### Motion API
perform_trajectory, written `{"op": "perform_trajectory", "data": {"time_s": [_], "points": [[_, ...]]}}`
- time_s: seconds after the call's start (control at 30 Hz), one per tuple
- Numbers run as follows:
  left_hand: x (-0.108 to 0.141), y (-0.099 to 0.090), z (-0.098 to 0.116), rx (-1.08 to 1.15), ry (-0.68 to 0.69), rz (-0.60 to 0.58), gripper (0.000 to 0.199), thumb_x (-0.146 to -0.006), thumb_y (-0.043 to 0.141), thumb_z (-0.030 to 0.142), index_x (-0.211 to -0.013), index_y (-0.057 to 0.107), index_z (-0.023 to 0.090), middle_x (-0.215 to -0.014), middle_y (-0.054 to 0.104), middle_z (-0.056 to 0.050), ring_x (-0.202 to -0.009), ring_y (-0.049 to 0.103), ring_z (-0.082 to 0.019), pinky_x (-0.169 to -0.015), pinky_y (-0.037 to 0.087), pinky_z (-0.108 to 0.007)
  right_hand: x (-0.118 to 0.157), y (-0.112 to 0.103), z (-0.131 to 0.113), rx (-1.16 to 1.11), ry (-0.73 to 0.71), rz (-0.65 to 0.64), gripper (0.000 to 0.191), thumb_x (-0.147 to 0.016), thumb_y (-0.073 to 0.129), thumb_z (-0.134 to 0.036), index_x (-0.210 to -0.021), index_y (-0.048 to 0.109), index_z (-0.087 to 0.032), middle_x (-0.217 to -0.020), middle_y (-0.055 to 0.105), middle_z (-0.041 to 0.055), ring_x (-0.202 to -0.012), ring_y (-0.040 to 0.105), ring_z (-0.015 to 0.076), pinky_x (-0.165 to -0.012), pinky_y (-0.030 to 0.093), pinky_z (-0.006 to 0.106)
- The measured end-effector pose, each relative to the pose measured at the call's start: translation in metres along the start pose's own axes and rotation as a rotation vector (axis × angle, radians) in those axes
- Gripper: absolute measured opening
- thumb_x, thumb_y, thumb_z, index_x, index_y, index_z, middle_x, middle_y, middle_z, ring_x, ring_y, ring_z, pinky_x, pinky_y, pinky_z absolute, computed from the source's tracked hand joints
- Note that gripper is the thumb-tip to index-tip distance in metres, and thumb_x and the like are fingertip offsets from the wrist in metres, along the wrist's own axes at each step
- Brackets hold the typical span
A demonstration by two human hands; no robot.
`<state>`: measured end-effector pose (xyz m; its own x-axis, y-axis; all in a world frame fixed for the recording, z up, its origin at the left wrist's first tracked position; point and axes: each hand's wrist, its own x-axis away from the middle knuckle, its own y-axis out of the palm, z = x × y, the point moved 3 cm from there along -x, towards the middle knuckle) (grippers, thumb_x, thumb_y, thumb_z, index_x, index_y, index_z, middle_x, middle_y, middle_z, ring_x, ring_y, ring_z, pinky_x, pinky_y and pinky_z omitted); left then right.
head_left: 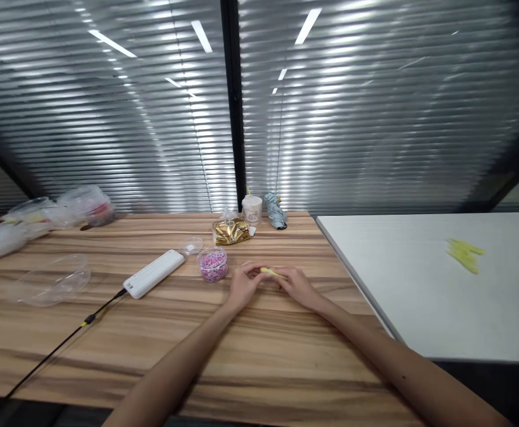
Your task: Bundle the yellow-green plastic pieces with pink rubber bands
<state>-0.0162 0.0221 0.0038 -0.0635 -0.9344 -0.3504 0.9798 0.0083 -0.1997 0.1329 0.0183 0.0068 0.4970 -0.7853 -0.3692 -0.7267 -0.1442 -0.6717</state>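
Note:
A short, thin yellow strip is held between my two hands, just above the wood-grain table. My left hand pinches its left end, and my right hand grips the right end; both hands are closed. What the strip is made of is too small to tell. Just left of my left hand stands a round clear tub full of small pink and purple pieces. Its likely lid, a clear disc, lies behind it to the left. Several similar yellow strips are piled on the white table to the right.
A white power strip with a black cable lies left of the tub. Behind are a gold packet, a paper cup and a crumpled blue wrapper. Clear plastic packaging sits at left. The white table adjoins at right.

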Motion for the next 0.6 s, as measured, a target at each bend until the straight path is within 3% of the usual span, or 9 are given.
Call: {"op": "perform_trajectory", "data": {"time_s": [0.07, 0.17, 0.27, 0.33, 0.4, 0.5, 0.53, 0.6], "points": [[0.002, 0.0, 0.005, -0.049, 0.056, -0.023, 0.019, -0.067, 0.065, 0.032, -0.079, 0.069, 0.017, -0.079, 0.065, -0.007, -0.07, 0.058, -0.017, -0.063, 0.047, -0.027, 0.0, -0.001, 0.004, 0.051, -0.031, 0.022, 0.033, -0.088, 0.037, -0.038, -0.083, 0.065, -0.02, -0.08, 0.066, 0.0042, -0.074, 0.057, 0.0186, -0.069, 0.04, 0.027], [0.005, -0.001, 0.023, -0.158, 0.144, 0.002, 0.014, -0.073, 0.06, 0.029, -0.079, 0.068, 0.019, -0.078, 0.065, -0.006, -0.073, 0.057, -0.017, -0.067, 0.046, -0.028, -0.001, -0.003, 0.013, 0.051, -0.017, 0.113, 0.029, -0.084, 0.045, -0.037, -0.102, 0.061, -0.02, -0.097, 0.064, 0.0075, -0.091, 0.056, 0.0222, -0.079, 0.039, 0.032], [0.007, -0.011, 0.055, -0.225, 0.248, 0.126, 0.012, -0.075, 0.059, 0.028, -0.078, 0.066, 0.02, -0.08, 0.064, -0.006, -0.078, 0.057, -0.018, -0.071, 0.046, -0.029, -0.002, -0.004, 0.022, 0.004, 0.084, 0.196, 0.034, -0.082, 0.047, -0.038, -0.108, 0.056, -0.018, -0.082, 0.065, 0.0066, -0.077, 0.059, 0.0214, -0.072, 0.043, 0.032], [0.009, -0.03, 0.081, -0.252, 0.315, 0.286, 0.009, -0.073, 0.061, 0.028, -0.076, 0.065, 0.02, -0.079, 0.063, -0.006, -0.079, 0.058, -0.018, -0.072, 0.047, -0.03, -0.003, -0.004, 0.024, -0.028, 0.097, 0.209, 0.039, -0.082, 0.046, -0.038, -0.115, 0.051, -0.017, -0.076, 0.064, 0.0045, -0.069, 0.058, 0.0197, -0.069, 0.044, 0.031], [0.015, -0.063, 0.106, -0.285, 0.424, 0.505, 0.009, -0.071, 0.063, 0.027, -0.077, 0.063, 0.02, -0.081, 0.062, -0.005, -0.08, 0.058, -0.018, -0.072, 0.048, -0.031, -0.003, -0.002, 0.024, -0.038, 0.079, 0.192, 0.044, -0.083, 0.044, -0.036, -0.122, 0.045, -0.015, -0.074, 0.063, 0.0037, -0.069, 0.058, 0.019, -0.07, 0.043, 0.031], [0.038, -0.135, 0.135, -0.405, 0.627, 0.882, 0.012, -0.068, 0.066, 0.026, -0.077, 0.06, 0.018, -0.085, 0.06, -0.003, -0.08, 0.057, -0.015, -0.068, 0.049, -0.03, -0.004, 0.002, 0.022, -0.009, 0.055, 0.136, 0.044, -0.085, 0.041, -0.035, -0.124, 0.044, -0.015, -0.074, 0.063, 0.0039, -0.069, 0.058, 0.019, -0.069, 0.043, 0.031], [0.047, -0.163, 0.14, -0.48, 0.674, 0.969, 0.015, -0.067, 0.067, 0.024, -0.078, 0.06, 0.018, -0.086, 0.059, -0.003, -0.081, 0.057, -0.015, -0.07, 0.049, -0.03, -0.004, 0.003, 0.022, 0.006, 0.053, 0.122, 0.044, -0.085, 0.04, -0.034, -0.123, 0.045, -0.015, -0.074, 0.063, 0.0042, -0.069, 0.058, 0.0193, -0.068, 0.043, 0.031], [0.063, -0.221, 0.146, -0.611, 0.708, 1.031, 0.016, -0.065, 0.068, 0.025, -0.076, 0.06, 0.017, -0.085, 0.059, -0.002, -0.08, 0.057, -0.014, -0.069, 0.05, -0.03, -0.005, 0.004, 0.022, 0.025, 0.052, 0.105, 0.043, -0.085, 0.038, -0.034, -0.122, 0.047, -0.015, -0.076, 0.064, 0.0049, -0.069, 0.058, 0.0198, -0.067, 0.043, 0.031]]}}
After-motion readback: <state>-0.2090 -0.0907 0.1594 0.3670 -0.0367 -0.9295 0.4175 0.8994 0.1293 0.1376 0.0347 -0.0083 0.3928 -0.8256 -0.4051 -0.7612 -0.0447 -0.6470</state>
